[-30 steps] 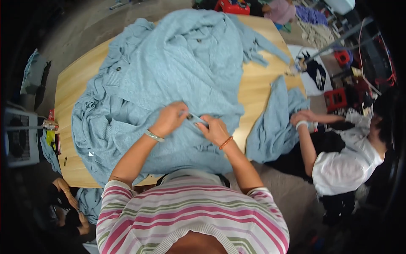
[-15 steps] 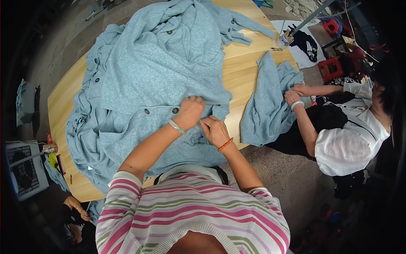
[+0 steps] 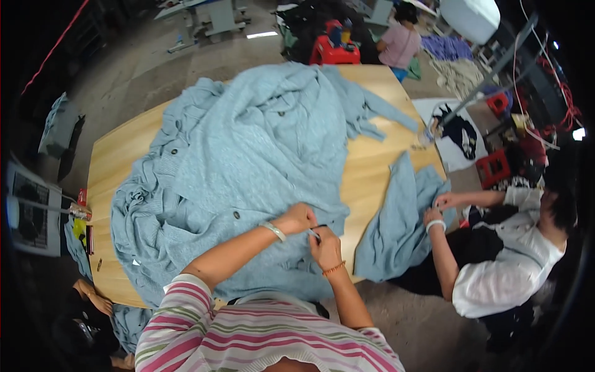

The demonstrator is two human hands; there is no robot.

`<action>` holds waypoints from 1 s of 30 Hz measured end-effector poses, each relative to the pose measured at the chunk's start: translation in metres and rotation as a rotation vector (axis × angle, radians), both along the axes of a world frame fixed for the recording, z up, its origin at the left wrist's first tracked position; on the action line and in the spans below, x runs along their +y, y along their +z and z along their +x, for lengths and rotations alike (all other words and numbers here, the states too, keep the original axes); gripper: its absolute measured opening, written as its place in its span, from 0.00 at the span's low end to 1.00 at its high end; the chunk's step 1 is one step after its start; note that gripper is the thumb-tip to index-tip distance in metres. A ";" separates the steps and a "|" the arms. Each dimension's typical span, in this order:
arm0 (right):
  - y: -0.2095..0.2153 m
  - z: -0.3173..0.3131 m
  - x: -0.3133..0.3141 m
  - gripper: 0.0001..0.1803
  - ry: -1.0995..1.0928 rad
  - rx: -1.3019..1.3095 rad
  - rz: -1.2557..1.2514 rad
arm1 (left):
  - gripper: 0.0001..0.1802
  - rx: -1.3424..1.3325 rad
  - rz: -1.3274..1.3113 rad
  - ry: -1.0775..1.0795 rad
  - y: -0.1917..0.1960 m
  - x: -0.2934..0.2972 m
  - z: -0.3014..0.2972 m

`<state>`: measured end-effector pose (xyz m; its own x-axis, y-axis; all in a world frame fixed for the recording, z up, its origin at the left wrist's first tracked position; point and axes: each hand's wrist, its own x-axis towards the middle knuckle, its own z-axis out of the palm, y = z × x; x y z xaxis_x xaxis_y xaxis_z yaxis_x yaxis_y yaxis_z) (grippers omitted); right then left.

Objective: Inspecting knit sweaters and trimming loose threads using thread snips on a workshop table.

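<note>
A heap of light blue-grey knit cardigans [image 3: 248, 155] with dark buttons covers much of the wooden table [image 3: 118, 146]. Over its near right part, my left hand [image 3: 299, 217] is closed in a pinch; what its fingertips hold is too small to tell. Close beside it, my right hand [image 3: 326, 248] is closed around a small, thin, dark and shiny object, partly hidden by the fingers. The two hands almost meet at the fingertips. One dark button [image 3: 237, 215] shows on the knit left of my hands.
At the right, a co-worker in white [image 3: 496, 260] handles another blue-grey knit piece [image 3: 396, 223] on the table edge. Another person [image 3: 93, 310] sits at lower left with similar knitwear. Red stools [image 3: 334, 51] and a person in pink [image 3: 400, 43] are beyond the table.
The view has tilted up, showing more of the room. My left hand has come off the buttoned edge into a pinch near my right hand, where a small shiny object now shows.
</note>
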<state>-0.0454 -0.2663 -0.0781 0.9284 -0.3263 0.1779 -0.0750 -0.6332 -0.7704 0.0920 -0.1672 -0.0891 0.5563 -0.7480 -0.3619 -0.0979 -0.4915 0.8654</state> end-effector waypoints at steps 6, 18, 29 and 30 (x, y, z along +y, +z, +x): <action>0.026 0.004 0.008 0.10 -0.108 -0.021 0.044 | 0.04 0.427 -0.097 0.208 0.017 0.012 -0.002; 0.025 0.005 -0.004 0.13 0.180 0.061 0.028 | 0.13 -0.285 -0.115 -0.201 0.043 0.045 -0.013; 0.021 -0.010 0.004 0.14 0.181 0.228 0.432 | 0.11 -0.135 -0.059 -0.111 0.046 0.061 -0.018; 0.022 -0.012 0.007 0.14 0.172 0.213 0.390 | 0.11 -0.131 -0.057 -0.111 0.046 0.062 -0.019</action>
